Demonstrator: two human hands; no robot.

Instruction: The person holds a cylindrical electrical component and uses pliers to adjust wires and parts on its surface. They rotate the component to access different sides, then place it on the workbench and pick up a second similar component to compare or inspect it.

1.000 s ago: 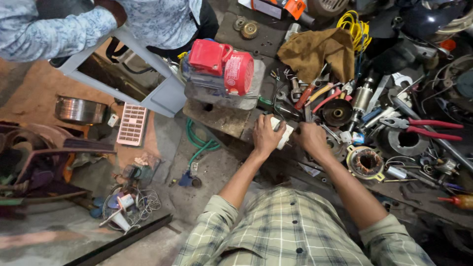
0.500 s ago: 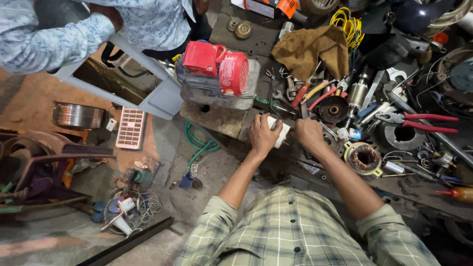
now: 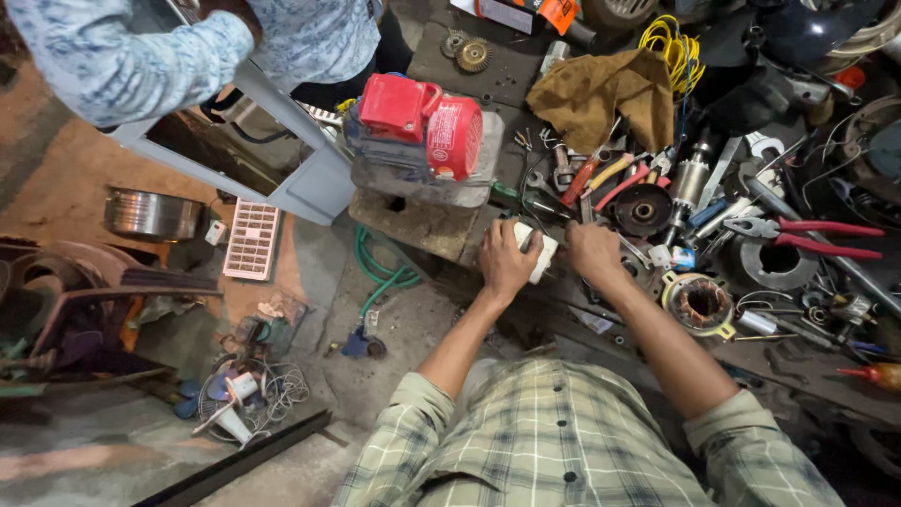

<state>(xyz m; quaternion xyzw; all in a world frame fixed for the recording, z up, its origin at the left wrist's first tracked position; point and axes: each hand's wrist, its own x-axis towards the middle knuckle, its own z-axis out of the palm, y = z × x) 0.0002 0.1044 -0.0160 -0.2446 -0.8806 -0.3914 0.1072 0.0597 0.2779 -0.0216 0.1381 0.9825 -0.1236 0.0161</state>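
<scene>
Left hand: your left hand (image 3: 505, 263) lies over a small white block (image 3: 535, 252) at the near edge of the table (image 3: 413, 223), fingers curled round its left side; the grip is closed on the block.
Right hand: your right hand (image 3: 593, 252) sits just beside the block on its right, palm down among the loose tools; you cannot tell from here whether its grip is closed on anything, as the fingers are hidden under the hand.
White block: it rests between your two hands, partly covered by the left one, just in front of the red motor (image 3: 420, 127).
Red motor: it stands on a grey slab near the table's left end, beyond your left hand.
Brown cloth: a crumpled brown cloth (image 3: 601, 94) lies further back, with yellow wire (image 3: 668, 42) coiled by its far corner.
Pliers: red-handled pliers (image 3: 807, 235) lie well to the right of your right hand.
Stator: a wound stator ring (image 3: 699, 302) sits near your right forearm.
Floor: a green hose (image 3: 380, 272) trails down on the left, near a pink grille (image 3: 250, 239) and a steel pot (image 3: 150, 214).
Other person: a patterned blue sleeve (image 3: 122, 56) reaches in at the top left, well apart from your hands.
</scene>
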